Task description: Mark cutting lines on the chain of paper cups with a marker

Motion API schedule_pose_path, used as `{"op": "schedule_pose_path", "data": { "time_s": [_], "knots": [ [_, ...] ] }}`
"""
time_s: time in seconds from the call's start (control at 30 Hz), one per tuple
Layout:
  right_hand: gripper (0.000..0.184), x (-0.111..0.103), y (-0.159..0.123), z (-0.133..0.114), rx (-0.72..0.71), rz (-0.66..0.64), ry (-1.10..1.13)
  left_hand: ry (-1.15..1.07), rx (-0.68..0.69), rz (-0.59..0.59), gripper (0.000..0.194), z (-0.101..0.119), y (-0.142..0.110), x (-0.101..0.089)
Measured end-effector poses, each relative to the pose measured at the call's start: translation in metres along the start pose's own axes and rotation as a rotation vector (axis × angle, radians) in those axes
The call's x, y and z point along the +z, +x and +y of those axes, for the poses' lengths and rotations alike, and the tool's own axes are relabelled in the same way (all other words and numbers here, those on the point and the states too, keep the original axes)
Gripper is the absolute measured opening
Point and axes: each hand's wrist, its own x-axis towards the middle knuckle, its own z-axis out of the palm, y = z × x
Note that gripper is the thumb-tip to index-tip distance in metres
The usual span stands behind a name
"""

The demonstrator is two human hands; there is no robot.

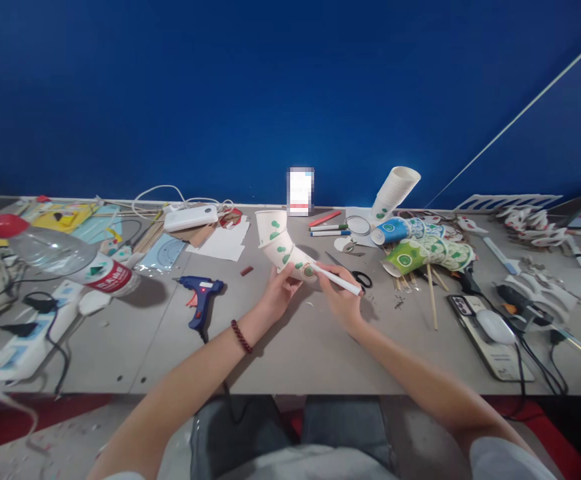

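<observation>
A: Where do the cups [281,249] lie from the person?

B: Straight ahead, over the surface [280,363], joined in a curved row. The far end opens upward and a little left; from there the row bends down and rightward, so its near end comes to lie between the two hands.

A: What does each one grasp?

B: The left hand [279,292] grips the row close to its near end, from below. The right hand [341,297] pinches a white pen [339,280], fingers close to the tip.

A: Which is nearer the cups?

B: The left hand, since it has hold of them. The right hand is just beside, on the other side of that end.

A: So what does it turn on?

B: The pen's tip against the near end, I'd judge. The pen slants, tip up and left toward the cups, tail down and right, roughly in line with the row's lower stretch.

A: Touching?

B: I can't tell; the fingers crowd that spot. Scissors [363,280] lie just beyond the right hand.
</observation>
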Motion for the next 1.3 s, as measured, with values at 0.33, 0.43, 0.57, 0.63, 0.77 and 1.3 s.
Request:
{"op": "schedule_pose_path", "data": {
  "time_s": [0.33,0.43,0.57,0.63,0.77,1.3],
  "knots": [
    [0.015,0.0021,-0.0011,-0.0026,-0.06,-0.03,0.066,0.011,-0.005,0.01,0.045,0.0012,-0.0012,0.0007],
    [0.014,0.0021,-0.0019,-0.0022,-0.066,-0.051,0.062,0.015,-0.017,0.016,0.047,0.0015,-0.0015,0.0009],
    [0.014,0.0018,-0.0018,-0.0022,-0.069,-0.037,0.053,0.018,0.0,0.004,0.047,0.0013,-0.0021,0.0022],
    [0.015,0.0015,-0.0013,-0.0027,-0.063,-0.024,0.033,0.016,0.012,0.0,0.048,0.0012,-0.0022,0.0028],
    [0.016,0.0003,-0.0007,-0.0029,-0.033,-0.011,-0.006,0.019,0.018,-0.001,0.047,0.0014,-0.0021,0.0036],
    [0.012,0.0021,-0.0014,-0.0012,-0.097,-0.032,0.023,0.022,0.007,0.009,0.048,0.0024,-0.0033,0.0045]
  ]
}}
